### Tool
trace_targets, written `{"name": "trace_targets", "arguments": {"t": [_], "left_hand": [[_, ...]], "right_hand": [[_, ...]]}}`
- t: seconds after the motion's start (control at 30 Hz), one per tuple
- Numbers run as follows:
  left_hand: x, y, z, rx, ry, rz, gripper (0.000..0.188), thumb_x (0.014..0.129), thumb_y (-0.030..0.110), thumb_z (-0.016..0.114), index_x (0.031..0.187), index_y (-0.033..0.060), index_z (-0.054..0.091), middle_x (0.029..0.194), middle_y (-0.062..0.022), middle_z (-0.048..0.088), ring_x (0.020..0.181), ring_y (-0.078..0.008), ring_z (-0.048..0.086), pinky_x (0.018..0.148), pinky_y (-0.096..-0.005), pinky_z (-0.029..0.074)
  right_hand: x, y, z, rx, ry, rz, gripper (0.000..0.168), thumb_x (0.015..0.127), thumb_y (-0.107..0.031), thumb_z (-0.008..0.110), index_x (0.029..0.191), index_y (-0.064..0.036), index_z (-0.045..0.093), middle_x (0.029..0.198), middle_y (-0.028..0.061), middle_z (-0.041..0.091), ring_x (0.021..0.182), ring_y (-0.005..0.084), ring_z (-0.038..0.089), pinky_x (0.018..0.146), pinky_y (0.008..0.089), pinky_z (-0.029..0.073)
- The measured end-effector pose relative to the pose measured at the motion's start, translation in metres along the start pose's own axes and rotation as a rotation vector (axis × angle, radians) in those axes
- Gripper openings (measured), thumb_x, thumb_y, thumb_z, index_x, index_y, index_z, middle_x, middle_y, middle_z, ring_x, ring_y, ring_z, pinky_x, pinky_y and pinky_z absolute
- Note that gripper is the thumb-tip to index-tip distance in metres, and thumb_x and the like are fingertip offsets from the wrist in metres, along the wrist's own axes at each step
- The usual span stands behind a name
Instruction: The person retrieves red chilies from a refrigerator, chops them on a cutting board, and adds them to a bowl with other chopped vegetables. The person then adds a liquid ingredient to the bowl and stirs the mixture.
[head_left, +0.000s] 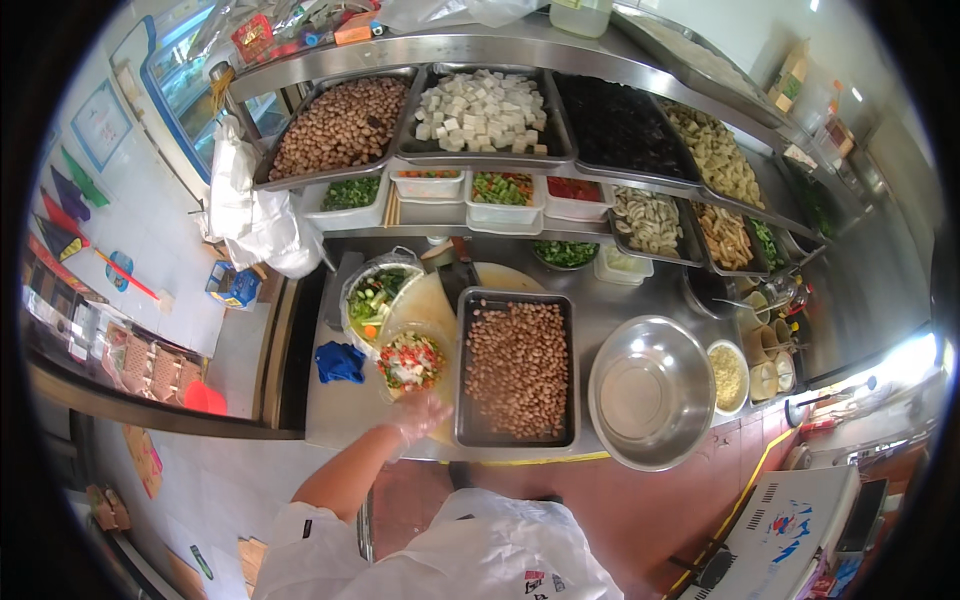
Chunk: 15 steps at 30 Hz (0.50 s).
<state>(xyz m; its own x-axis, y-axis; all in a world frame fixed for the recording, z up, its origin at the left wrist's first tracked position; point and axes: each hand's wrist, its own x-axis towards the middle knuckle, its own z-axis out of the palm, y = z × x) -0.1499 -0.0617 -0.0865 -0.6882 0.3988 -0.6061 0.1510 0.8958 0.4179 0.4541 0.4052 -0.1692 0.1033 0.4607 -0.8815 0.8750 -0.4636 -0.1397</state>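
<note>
My left hand (421, 417), in a thin see-through glove, is at the counter's front edge. It is just below a bowl of chopped vegetables (411, 363) topped with red and white pieces, and left of a dark metal tray of brown peanuts or beans (517, 367). The fingers are blurred, so their grip cannot be made out. My right hand is out of view. The bowl and tray rest on or over a round cutting board (429, 304), where a cleaver (455, 279) lies behind the tray. A wide stainless steel bowl (651, 393) stands to the tray's right.
A blue cloth (340, 362) and a bag-lined container of vegetable scraps (373, 300) are at left. Minced garlic, apparently, fills a white bowl (727, 377). Overhead shelves hold trays of brown beans (341, 127), white tofu cubes (480, 112) and dark food (619, 124).
</note>
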Motion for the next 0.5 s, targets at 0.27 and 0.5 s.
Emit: {"name": "trace_targets", "arguments": {"t": [0.27,0.5], "left_hand": [[0.167,0.016,-0.242,-0.518,0.608,0.148,0.075,0.103,0.061,0.049,0.146,0.0005,0.050,0.139,-0.0177,0.052,0.123,-0.0276,0.046,0.108,-0.0391,0.037],[0.281,0.032,-0.335,-1.702,0.613,-0.311,0.046,0.105,0.046,0.060,0.130,0.0082,0.062,0.112,-0.0062,0.065,0.092,-0.0181,0.060,0.078,-0.0343,0.055]], "right_hand": [[-0.060,-0.023,0.034,0.076,0.043,-0.076,0.046,0.096,-0.036,0.070,0.133,-0.014,0.054,0.103,0.0051,0.068,0.088,0.0213,0.067,0.075,0.0374,0.056],[-0.058,0.017,-0.003,0.178,-0.077,0.159,0.081,0.092,-0.042,0.076,0.159,-0.019,0.037,0.165,0.0131,0.032,0.152,0.0215,0.030,0.119,0.0371,0.038]]}}
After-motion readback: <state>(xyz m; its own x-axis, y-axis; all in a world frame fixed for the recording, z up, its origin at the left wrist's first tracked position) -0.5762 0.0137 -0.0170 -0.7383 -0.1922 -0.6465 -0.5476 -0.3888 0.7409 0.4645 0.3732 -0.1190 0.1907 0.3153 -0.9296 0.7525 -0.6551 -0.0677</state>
